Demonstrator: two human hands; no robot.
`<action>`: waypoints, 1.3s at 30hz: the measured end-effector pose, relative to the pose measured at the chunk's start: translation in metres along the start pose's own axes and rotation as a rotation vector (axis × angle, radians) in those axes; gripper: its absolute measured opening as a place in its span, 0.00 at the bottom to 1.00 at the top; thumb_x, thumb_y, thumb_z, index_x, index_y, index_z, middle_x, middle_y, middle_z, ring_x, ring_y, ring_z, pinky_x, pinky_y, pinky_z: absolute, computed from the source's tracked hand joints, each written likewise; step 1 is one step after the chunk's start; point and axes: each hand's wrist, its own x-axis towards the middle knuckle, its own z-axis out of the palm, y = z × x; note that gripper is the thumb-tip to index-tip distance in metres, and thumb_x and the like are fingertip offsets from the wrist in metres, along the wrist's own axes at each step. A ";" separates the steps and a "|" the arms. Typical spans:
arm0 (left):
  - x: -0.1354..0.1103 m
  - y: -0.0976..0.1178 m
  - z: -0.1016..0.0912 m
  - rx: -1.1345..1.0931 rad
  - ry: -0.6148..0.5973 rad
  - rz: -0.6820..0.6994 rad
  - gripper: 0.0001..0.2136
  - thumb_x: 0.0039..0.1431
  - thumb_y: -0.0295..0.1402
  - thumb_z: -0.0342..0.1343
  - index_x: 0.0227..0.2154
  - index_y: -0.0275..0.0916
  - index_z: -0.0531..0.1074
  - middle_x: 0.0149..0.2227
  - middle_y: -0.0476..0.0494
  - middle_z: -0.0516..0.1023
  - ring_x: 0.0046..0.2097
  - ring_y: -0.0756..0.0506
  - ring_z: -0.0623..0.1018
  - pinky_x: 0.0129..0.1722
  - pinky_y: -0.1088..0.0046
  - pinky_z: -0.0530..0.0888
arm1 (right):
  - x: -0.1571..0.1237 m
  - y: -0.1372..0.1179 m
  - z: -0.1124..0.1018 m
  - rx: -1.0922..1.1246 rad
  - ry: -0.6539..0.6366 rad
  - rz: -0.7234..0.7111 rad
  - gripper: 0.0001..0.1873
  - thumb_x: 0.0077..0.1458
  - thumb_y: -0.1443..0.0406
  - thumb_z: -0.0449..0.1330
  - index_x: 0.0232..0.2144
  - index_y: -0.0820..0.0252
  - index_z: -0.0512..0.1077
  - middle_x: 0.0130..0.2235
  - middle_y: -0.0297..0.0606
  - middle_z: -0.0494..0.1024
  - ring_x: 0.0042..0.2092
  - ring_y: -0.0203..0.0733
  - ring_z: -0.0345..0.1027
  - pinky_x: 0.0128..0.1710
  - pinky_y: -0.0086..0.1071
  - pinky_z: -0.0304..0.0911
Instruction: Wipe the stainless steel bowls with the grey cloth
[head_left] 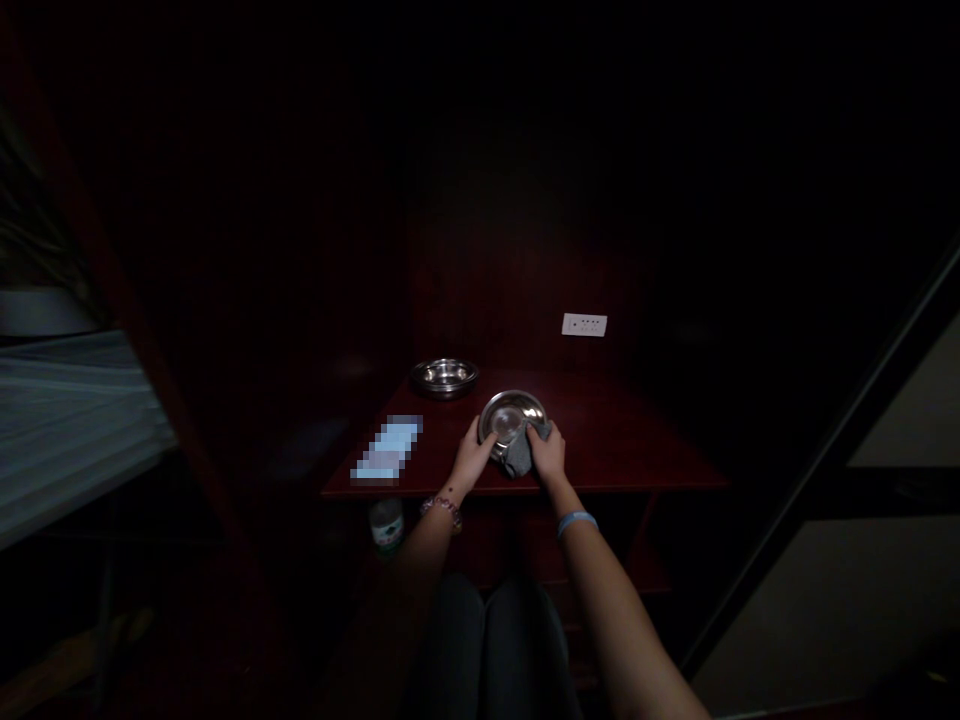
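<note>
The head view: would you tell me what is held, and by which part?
The left hand grips a steel bowl at its near rim; the right hand presses a grey cloth there.

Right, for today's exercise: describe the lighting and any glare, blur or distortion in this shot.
Head view: light pools on the red-brown desk, surroundings nearly black; the nearer steel bowl and farther steel bowl show glare; the grey cloth looks matte; a rectangular item is pixelated; wide-angle distortion bends the edges.
</note>
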 end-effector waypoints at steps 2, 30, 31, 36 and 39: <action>0.000 0.000 0.000 -0.003 0.000 0.001 0.21 0.52 0.32 0.55 0.50 0.37 0.67 0.49 0.40 0.75 0.53 0.42 0.73 0.58 0.63 0.65 | 0.000 0.000 0.000 -0.002 -0.001 0.007 0.11 0.50 0.58 0.59 0.34 0.58 0.71 0.36 0.41 0.79 0.37 0.44 0.73 0.37 0.31 0.63; 0.001 -0.003 0.000 0.008 0.003 0.001 0.21 0.52 0.32 0.55 0.51 0.36 0.66 0.49 0.39 0.75 0.52 0.42 0.73 0.56 0.63 0.66 | 0.000 0.000 0.000 -0.026 -0.005 0.010 0.09 0.50 0.59 0.59 0.32 0.58 0.70 0.34 0.39 0.79 0.36 0.42 0.73 0.35 0.29 0.63; 0.001 -0.003 0.000 0.009 0.003 0.000 0.22 0.52 0.32 0.55 0.51 0.36 0.66 0.49 0.39 0.75 0.52 0.42 0.73 0.56 0.63 0.66 | 0.001 0.001 0.001 -0.024 -0.005 0.011 0.09 0.50 0.59 0.59 0.32 0.58 0.70 0.34 0.39 0.79 0.36 0.42 0.73 0.35 0.29 0.63; 0.002 -0.005 0.000 0.013 0.007 -0.001 0.21 0.52 0.32 0.55 0.51 0.36 0.66 0.49 0.39 0.75 0.52 0.42 0.74 0.56 0.62 0.66 | 0.001 0.003 0.002 -0.008 -0.006 -0.001 0.10 0.50 0.58 0.59 0.33 0.58 0.70 0.35 0.39 0.79 0.37 0.43 0.72 0.36 0.29 0.63; 0.002 -0.006 0.000 0.009 0.006 0.012 0.21 0.52 0.32 0.55 0.51 0.37 0.67 0.48 0.40 0.76 0.52 0.42 0.74 0.56 0.62 0.66 | 0.002 0.003 0.002 -0.012 -0.001 -0.002 0.11 0.50 0.58 0.59 0.34 0.58 0.71 0.36 0.40 0.79 0.37 0.43 0.72 0.37 0.29 0.63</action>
